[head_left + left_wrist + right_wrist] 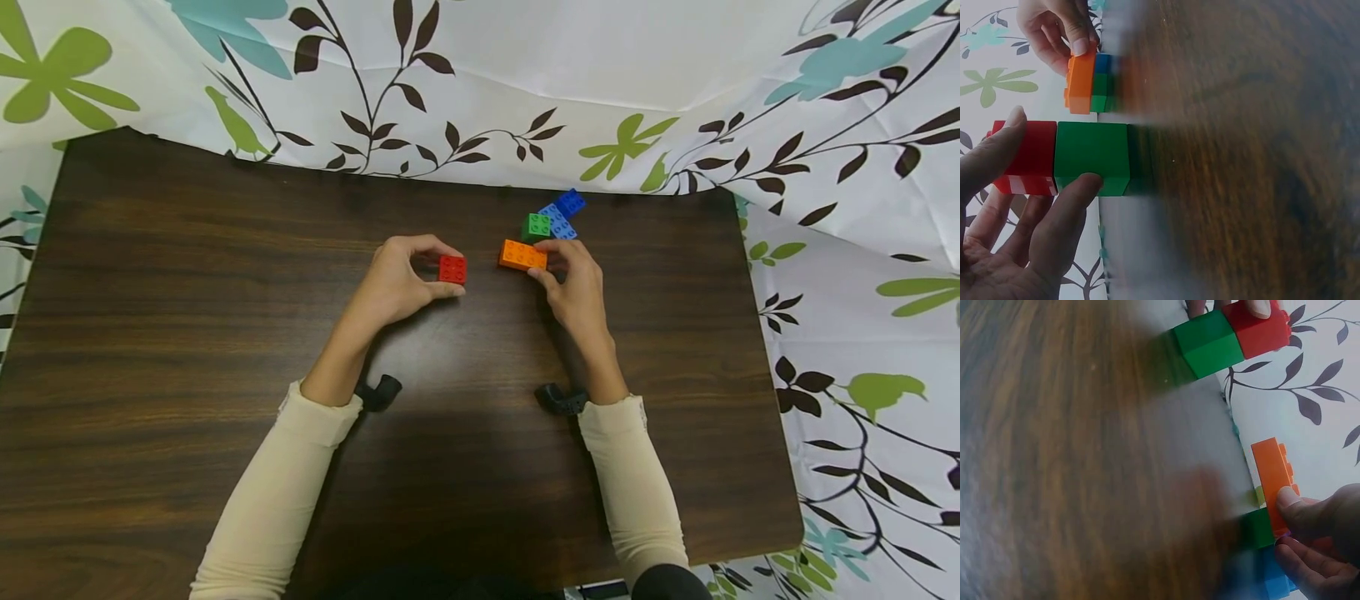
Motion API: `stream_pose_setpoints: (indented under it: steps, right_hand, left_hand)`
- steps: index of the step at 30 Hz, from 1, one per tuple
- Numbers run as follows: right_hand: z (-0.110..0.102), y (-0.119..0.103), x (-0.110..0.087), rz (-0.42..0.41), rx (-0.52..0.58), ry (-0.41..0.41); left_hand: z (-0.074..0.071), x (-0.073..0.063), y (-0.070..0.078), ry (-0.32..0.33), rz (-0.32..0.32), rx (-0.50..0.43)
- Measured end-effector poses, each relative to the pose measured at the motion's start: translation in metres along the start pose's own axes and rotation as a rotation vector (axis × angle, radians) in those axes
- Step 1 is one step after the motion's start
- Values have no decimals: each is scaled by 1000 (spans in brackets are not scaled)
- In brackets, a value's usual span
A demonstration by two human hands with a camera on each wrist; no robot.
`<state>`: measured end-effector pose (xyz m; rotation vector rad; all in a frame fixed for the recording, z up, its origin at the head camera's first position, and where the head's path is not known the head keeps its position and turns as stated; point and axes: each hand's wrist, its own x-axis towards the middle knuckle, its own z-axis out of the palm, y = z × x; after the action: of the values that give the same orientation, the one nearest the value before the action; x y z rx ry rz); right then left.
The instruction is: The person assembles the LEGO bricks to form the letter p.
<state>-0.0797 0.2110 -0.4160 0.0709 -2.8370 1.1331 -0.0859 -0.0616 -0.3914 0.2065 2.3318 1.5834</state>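
Observation:
My left hand grips a small stack from two sides: a red toy brick on top of a green brick. One fingertip presses the red brick and another touches the green one, whose base is down at the tabletop. To the right, my right hand pinches a longer orange toy brick at its right end, studs up. In both wrist views the orange brick sits higher than the tabletop. A second green brick stands just behind it.
Behind the orange brick, a light blue brick and a dark blue brick lie close to the green one. The dark wooden table meets a patterned curtain at its far edge.

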Motion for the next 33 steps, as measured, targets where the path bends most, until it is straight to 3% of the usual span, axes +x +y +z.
stream_pose_setpoints:
  steps: [33]
  right_hand:
    - [-12,-48,-13,-117,80,-18]
  left_hand:
    - [1,0,-2,9,6,-15]
